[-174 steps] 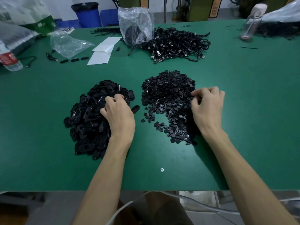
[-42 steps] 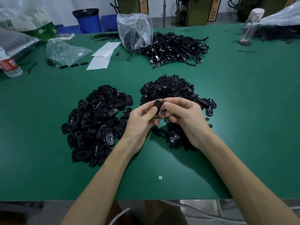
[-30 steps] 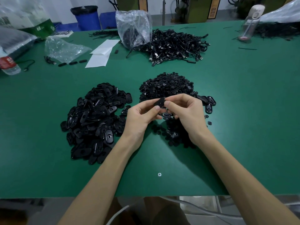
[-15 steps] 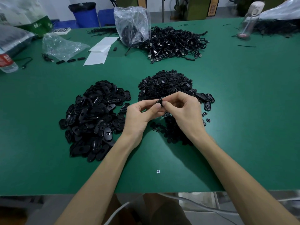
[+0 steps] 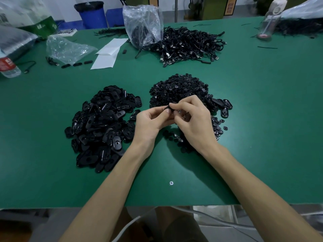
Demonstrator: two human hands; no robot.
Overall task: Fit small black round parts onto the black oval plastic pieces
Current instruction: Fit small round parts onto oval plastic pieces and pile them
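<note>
1. Over the near edge of the round-part stock, both hands meet. The left hand (image 5: 150,123) pinches a black oval piece (image 5: 168,108) between thumb and forefinger, holding it clear of the table so that it can be worked on.
2. The right hand (image 5: 192,123) closes thumb and forefinger on the same piece from the opposite side, with its other fingers curled. The round part is hidden beneath the fingertips. Pressing appears to be in progress, but seating cannot be confirmed.
3. The pile of oval pieces (image 5: 103,126) lies just left of the left hand. The heap of small round parts (image 5: 178,88) lies under and beyond the right hand. Each stock appears to sit on the side of the hand that draws from it.
4. Several separate oval pieces (image 5: 225,103) lie at the heap's right edge. They are probably finished units, kept away from the unfitted pile.
5. Farther out on the green table (image 5: 262,119), a tangle of black cables (image 5: 188,46), a clear plastic bag (image 5: 143,25) and white sheets (image 5: 108,53) lie well apart and look uninvolved.
</note>
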